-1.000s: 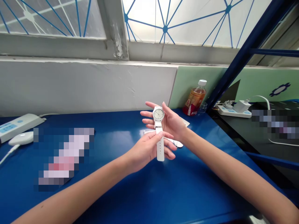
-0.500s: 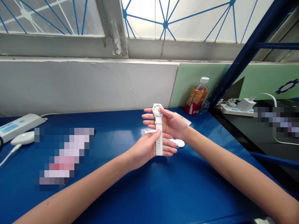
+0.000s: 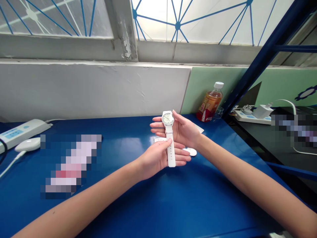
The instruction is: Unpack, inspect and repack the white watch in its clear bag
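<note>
A white wristwatch [image 3: 168, 118] with a pale dial is held up over the blue table, its strap hanging toward me. My left hand [image 3: 156, 155] pinches the strap, thumb on top and fingers stretched out beneath it. Behind the watch head, my right hand [image 3: 184, 130] lies palm up with its fingers extended to the left. The right thumb is raised beside the dial's right edge, off its face. Under the hands, a white rounded item [image 3: 191, 151] and a clear-and-white item [image 3: 158, 139] lie partly hidden.
On the blue table [image 3: 119, 211], a bottle of reddish drink [image 3: 210, 102] stands at the back right. A power strip [image 3: 24, 130] and a white corded device [image 3: 28, 144] lie at left, near a blurred-out object [image 3: 74, 162]. A blue metal frame [image 3: 257, 62] slants up at right.
My right thumb has lifted off the watch face to its right edge, uncovering the dial. The strap's lower end has swung slightly right. The view has shifted a little.
</note>
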A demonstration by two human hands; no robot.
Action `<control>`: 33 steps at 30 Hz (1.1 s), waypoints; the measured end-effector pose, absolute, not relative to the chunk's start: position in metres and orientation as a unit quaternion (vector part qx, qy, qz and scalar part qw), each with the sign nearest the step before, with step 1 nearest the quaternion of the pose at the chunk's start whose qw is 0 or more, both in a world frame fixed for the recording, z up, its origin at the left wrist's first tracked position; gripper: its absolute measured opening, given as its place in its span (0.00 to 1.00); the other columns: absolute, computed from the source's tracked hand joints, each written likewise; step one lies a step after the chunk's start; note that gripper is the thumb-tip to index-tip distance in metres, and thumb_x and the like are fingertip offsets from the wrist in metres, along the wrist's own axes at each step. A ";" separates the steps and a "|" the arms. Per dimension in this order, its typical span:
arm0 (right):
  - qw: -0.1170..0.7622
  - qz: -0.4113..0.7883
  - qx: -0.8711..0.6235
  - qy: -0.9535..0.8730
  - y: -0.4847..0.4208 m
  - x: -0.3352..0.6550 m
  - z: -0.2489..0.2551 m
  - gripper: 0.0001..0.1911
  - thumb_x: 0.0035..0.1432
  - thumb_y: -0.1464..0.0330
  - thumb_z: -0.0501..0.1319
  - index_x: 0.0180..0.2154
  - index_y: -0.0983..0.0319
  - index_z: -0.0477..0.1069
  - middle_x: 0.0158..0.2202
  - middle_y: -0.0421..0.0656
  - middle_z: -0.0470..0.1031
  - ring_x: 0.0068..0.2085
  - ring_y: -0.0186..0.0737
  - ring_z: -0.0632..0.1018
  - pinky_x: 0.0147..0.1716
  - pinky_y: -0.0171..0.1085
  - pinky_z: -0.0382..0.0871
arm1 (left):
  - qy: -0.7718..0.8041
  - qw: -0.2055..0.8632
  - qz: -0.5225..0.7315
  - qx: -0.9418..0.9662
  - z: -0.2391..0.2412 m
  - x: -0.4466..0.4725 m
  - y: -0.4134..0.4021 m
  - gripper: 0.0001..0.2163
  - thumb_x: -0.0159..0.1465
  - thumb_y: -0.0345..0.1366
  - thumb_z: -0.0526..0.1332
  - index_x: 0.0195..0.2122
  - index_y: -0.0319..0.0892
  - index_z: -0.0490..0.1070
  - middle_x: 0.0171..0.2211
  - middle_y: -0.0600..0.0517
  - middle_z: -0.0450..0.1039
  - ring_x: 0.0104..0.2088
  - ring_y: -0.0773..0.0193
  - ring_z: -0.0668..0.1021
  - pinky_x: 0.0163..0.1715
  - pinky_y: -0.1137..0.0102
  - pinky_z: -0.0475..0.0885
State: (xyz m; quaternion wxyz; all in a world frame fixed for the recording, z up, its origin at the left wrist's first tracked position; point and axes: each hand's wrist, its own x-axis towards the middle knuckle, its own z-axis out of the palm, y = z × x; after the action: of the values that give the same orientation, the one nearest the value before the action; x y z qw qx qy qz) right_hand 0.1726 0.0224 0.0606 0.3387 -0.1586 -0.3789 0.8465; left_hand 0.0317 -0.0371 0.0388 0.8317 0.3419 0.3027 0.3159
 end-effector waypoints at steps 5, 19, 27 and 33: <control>0.332 0.852 -0.157 -0.373 0.022 0.172 0.060 0.35 0.71 0.55 0.33 0.49 0.70 0.72 0.47 0.53 0.79 0.45 0.43 0.80 0.53 0.44 0.68 | 0.289 0.841 0.320 0.326 0.041 0.030 -0.037 0.20 0.74 0.38 0.46 0.41 0.28 0.74 0.42 0.33 0.79 0.40 0.51 0.83 0.44 0.59 0.75; 0.339 0.846 -0.185 -0.367 0.022 0.173 0.066 0.35 0.72 0.57 0.34 0.48 0.71 0.72 0.43 0.54 0.80 0.42 0.41 0.81 0.48 0.40 0.73 | 0.290 0.829 0.327 0.350 0.039 0.030 -0.037 0.17 0.72 0.42 0.54 0.44 0.31 0.73 0.41 0.36 0.79 0.40 0.53 0.83 0.44 0.61 0.75; 0.362 0.838 -0.195 -0.358 0.023 0.175 0.070 0.34 0.72 0.57 0.33 0.48 0.71 0.71 0.41 0.54 0.81 0.40 0.40 0.81 0.47 0.39 0.73 | 0.274 0.824 0.327 0.373 0.040 0.028 -0.035 0.16 0.71 0.40 0.55 0.43 0.31 0.74 0.44 0.35 0.78 0.42 0.51 0.82 0.46 0.58 0.74; 0.354 0.842 -0.195 -0.357 0.023 0.174 0.067 0.35 0.70 0.56 0.32 0.50 0.72 0.70 0.46 0.56 0.79 0.42 0.43 0.81 0.49 0.42 0.72 | 0.287 0.827 0.322 0.361 0.038 0.026 -0.035 0.18 0.72 0.41 0.53 0.43 0.29 0.75 0.45 0.33 0.78 0.42 0.50 0.82 0.48 0.57 0.74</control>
State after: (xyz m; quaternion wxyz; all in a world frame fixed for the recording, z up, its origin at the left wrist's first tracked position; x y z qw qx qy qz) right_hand 0.1743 0.0234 0.0668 0.3544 -0.1953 -0.3572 0.8419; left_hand 0.0259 -0.0348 0.0383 0.8271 0.3607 0.2870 0.3217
